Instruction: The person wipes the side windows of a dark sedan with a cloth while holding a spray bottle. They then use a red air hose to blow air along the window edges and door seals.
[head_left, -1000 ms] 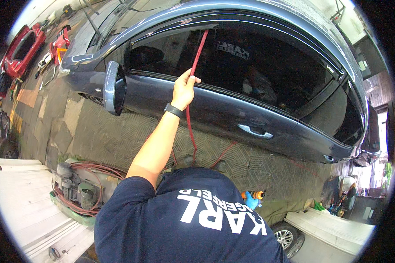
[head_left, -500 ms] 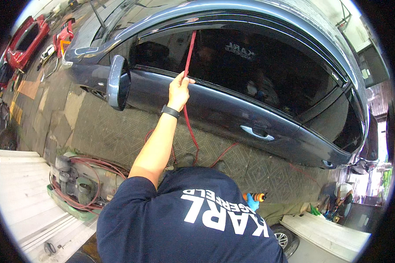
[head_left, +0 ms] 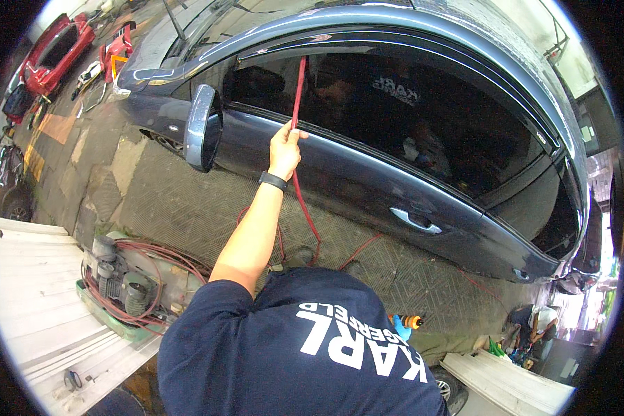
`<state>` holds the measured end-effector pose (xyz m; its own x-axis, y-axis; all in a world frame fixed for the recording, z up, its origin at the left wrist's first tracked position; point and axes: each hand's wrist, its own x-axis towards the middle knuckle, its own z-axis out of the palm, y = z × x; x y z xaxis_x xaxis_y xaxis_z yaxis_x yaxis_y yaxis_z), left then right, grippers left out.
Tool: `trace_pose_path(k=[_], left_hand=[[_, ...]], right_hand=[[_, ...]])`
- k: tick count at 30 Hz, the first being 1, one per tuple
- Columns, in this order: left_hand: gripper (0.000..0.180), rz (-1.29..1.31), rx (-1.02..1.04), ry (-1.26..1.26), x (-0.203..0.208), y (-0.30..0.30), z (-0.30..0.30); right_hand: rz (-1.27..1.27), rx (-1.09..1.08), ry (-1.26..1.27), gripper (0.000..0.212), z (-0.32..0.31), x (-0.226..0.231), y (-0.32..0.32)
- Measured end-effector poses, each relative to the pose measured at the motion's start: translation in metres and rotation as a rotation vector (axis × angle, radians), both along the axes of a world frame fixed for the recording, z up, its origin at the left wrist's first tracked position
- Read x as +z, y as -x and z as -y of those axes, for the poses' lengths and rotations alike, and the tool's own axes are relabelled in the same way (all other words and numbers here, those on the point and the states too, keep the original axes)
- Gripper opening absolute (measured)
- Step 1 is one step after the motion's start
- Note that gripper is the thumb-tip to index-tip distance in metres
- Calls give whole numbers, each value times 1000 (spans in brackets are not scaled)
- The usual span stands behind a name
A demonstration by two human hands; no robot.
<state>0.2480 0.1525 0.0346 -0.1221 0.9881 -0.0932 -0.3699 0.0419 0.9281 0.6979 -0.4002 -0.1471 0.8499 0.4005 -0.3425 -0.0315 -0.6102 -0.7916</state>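
My bare left hand (head_left: pixel 284 149), with a black band at the wrist, reaches forward and closes around a red hose (head_left: pixel 302 194) beside the front door of a dark blue car (head_left: pixel 340 166). Below the hand the hose hangs to the floor. Above it, a red length runs up across the dark window (head_left: pixel 367 104); I cannot tell whether its top part is a reflection. Low on the right, my right hand (head_left: pixel 400 328) wears a blue glove and is mostly behind my body. It grips an orange and black tool (head_left: pixel 413 322), whose kind I cannot make out.
The car's side mirror (head_left: pixel 202 128) juts out left of my arm. An air compressor (head_left: pixel 121 281) with coiled hose stands at the left. Hose loops cross the mat (head_left: pixel 180 201) by my feet. A person (head_left: pixel 539 322) crouches at far right, near a light panel (head_left: pixel 506 381).
The car and surroundings have shifted slightly right in the view. My left hand, still on the hose, has moved a little toward the mirror side relative to the car. The right hand keeps its tool.
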Motion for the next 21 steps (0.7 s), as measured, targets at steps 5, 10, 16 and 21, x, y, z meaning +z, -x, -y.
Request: trace_pose_path(k=[5,10,16,21], left_hand=[[34,17,29,58,-5,7,1],[33,41,58,90,-7,10,0],[34,22,175,127,-25,20,-3],[33,-2,204,139,-31,40,-11]], right_hand=[[10,13,90,25,-8,7,2],[5,27,111,30,-4,5,-2],[40,-43,187,35,-23,24,15],[21,-59,194,36,-23,35,23]])
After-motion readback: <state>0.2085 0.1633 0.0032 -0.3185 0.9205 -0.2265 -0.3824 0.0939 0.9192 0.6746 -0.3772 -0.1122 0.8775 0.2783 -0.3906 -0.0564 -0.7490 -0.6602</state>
